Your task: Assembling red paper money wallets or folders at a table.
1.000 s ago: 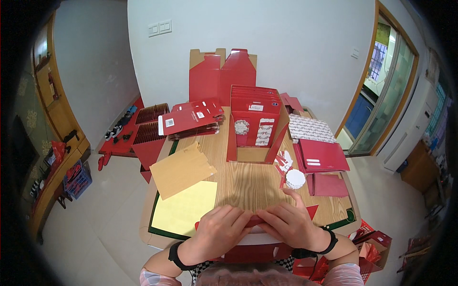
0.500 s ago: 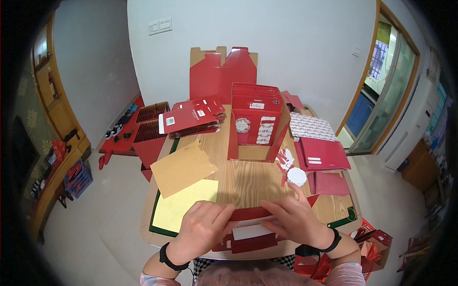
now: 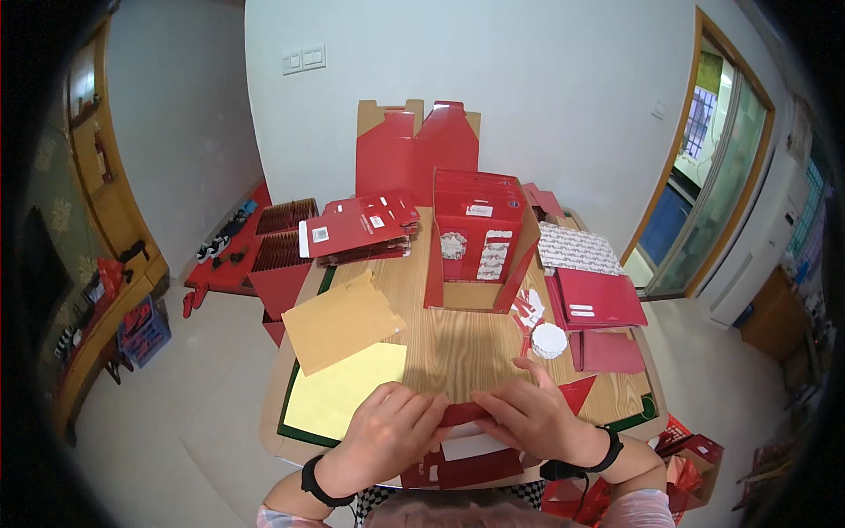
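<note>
At the table's near edge, both my hands are closed on a red cardboard piece with a white inner side. My left hand grips its left part, with the fingers bent over the upper edge. On the other side, my right hand pinches the edge, its index finger raised. Between the hands a short red strip of the card shows. Below it hang a white panel and red flaps. A red corner sticks out beyond my right hand. My palms and fingers hide much of the piece.
A tall red box holding several red cards stands mid-table. Around it lie red card packs, a brown sheet, a yellow sheet, round white scalloped labels, red folders and patterned card.
My hands have come closer together along the red cardboard piece, and its upper part between them now shows as a narrower strip. The whole view has shifted slightly.
</note>
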Available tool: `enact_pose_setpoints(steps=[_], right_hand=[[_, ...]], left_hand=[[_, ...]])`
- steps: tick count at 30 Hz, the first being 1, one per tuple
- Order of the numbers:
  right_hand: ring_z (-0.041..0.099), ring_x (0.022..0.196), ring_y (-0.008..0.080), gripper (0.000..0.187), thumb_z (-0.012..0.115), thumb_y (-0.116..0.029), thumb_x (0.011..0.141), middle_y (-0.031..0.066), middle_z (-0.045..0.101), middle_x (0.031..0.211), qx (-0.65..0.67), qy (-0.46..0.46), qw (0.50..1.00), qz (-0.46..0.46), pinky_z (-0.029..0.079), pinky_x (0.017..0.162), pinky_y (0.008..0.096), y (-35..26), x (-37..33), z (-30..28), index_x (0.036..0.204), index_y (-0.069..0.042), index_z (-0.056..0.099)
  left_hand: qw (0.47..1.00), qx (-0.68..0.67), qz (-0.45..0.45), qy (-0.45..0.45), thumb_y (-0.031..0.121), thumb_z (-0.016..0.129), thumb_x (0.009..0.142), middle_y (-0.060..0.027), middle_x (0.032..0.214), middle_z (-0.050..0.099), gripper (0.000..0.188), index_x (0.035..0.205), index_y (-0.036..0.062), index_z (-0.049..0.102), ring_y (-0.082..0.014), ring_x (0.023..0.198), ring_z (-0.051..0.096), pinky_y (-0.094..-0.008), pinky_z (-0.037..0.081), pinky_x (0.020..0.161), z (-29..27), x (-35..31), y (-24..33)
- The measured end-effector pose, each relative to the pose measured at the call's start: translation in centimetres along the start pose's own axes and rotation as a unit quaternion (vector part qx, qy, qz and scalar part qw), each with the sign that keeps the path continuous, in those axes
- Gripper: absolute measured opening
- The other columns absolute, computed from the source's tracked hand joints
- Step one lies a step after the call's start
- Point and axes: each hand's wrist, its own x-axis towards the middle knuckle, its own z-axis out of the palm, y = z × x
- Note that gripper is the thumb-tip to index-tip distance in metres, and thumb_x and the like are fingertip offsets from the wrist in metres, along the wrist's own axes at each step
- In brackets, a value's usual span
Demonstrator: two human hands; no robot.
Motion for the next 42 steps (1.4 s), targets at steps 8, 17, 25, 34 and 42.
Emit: enact_pose_setpoints(steps=[8,17,25,34,42], right_hand=[[0.059,0.077,0.0193,0.042,0.078,-0.020,0.073,0.0041,0.058,0.084,0.046,-0.040,0.998,0.031,0.043,0.093,0.0488,-0.4,0.6,-0.5,0.109,-0.006,0.063],[0.060,0.078,0.0201,0.041,0.078,-0.018,0.073,0.0048,0.062,0.093,0.038,0.005,0.998,0.046,0.043,0.094,0.0488,0.6,-0.3,-0.6,0.110,-0.006,0.063],[0.061,0.079,0.0199,0.043,0.077,-0.017,0.074,0.0051,0.063,0.096,0.053,-0.003,0.998,0.037,0.043,0.095,0.0499,0.4,0.0,-0.5,0.112,-0.006,0.062],[0.061,0.086,0.0183,0.044,0.070,-0.020,0.079,0.0044,0.062,0.102,0.043,-0.044,0.998,-0.011,0.041,0.097,0.0443,0.0,-0.1,0.0,0.118,-0.006,0.058],[0.060,0.089,0.0200,0.043,0.069,-0.020,0.079,0.0054,0.061,0.100,0.041,-0.060,0.997,0.002,0.041,0.096,0.0424,0.0,-0.4,0.3,0.117,-0.005,0.056]], left_hand=[[1.000,-0.009,-0.008,-0.003,0.018,0.077,0.067,-0.0062,0.080,0.061,0.037,0.099,0.0022,0.066,-0.0241,0.072,0.059,-0.0331,0.049,0.068,0.0,-0.1,0.3],[0.942,-0.222,-0.237,0.085,0.006,0.070,0.079,-0.0116,0.093,0.069,0.035,0.113,0.0006,0.063,-0.0247,0.081,0.066,-0.0328,0.052,0.073,-0.4,-2.6,-1.9],[0.914,-0.349,-0.203,-0.031,0.002,0.069,0.077,-0.0092,0.097,0.069,0.040,0.116,0.0054,0.064,-0.0193,0.085,0.067,-0.0292,0.053,0.078,0.4,-3.2,-2.6],[0.920,-0.352,-0.173,-0.028,0.006,0.073,0.072,-0.0092,0.095,0.066,0.052,0.122,0.0080,0.061,-0.0209,0.083,0.065,-0.0313,0.053,0.075,1.4,-1.0,-2.1],[0.978,-0.207,-0.013,-0.008,0.010,0.071,0.061,-0.0084,0.087,0.063,0.044,0.104,0.0067,0.068,-0.0240,0.075,0.062,-0.0318,0.052,0.064,2.5,-1.0,-2.6]])
